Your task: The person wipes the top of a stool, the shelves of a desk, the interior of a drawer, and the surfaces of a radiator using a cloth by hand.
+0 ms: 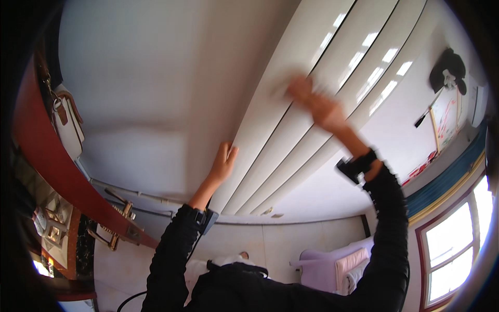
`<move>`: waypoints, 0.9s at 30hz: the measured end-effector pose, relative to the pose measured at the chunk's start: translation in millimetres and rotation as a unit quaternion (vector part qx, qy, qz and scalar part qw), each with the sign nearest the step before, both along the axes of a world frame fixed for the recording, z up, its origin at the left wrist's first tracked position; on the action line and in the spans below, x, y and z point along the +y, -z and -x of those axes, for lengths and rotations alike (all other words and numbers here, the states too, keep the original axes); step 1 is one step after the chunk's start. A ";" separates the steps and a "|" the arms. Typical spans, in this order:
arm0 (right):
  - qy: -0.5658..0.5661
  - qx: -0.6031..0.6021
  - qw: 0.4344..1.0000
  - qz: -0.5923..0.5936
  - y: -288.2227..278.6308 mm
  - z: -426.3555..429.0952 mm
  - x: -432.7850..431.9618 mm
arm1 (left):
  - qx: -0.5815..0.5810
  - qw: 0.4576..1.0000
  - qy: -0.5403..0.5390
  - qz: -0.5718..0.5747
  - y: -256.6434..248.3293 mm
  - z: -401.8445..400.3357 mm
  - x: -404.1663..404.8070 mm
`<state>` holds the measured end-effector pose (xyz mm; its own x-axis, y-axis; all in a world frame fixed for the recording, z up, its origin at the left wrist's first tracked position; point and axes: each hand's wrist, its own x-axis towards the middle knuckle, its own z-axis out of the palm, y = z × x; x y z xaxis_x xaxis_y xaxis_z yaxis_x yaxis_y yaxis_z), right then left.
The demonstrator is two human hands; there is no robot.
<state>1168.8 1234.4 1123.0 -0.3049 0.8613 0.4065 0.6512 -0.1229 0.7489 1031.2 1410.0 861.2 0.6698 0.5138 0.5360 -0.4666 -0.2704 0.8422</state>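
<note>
Before me rises a tall white glossy ribbed panel (269,156), much like a column radiator, with dark grooves between its columns. My left hand (222,165) is at its left side edge, thumb towards the front face and fingers against the side. Across the front of the columns, higher up, is my right hand (319,107), strongly blurred by motion. Its fingers look bent, but the blur hides whether anything is in them or whether they touch the surface. Each wrist wears a black strapped device, one on the left (208,220) and one on the right (356,165).
At left stands an open red door (74,175) with a brass handle (113,238); a white bag (68,124) hangs by it. A black cap (448,72) and a painted scroll (444,117) hang at right. A lavender seat (317,269) is below, near the window (448,241).
</note>
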 end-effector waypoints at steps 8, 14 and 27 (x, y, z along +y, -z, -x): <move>-0.228 -0.027 0.955 -0.188 -174.2 22.8 44.1 | 0.002 1.000 0.025 0.008 1.1 -17.6 -19.5; -0.051 0.022 0.983 0.176 -14.4 46.8 43.5 | 0.011 1.000 0.008 -0.023 7.6 -8.6 -11.6; -0.188 -0.046 0.938 -0.287 -258.0 57.0 66.3 | -0.163 0.932 -0.236 -0.223 -165.1 -20.9 -33.5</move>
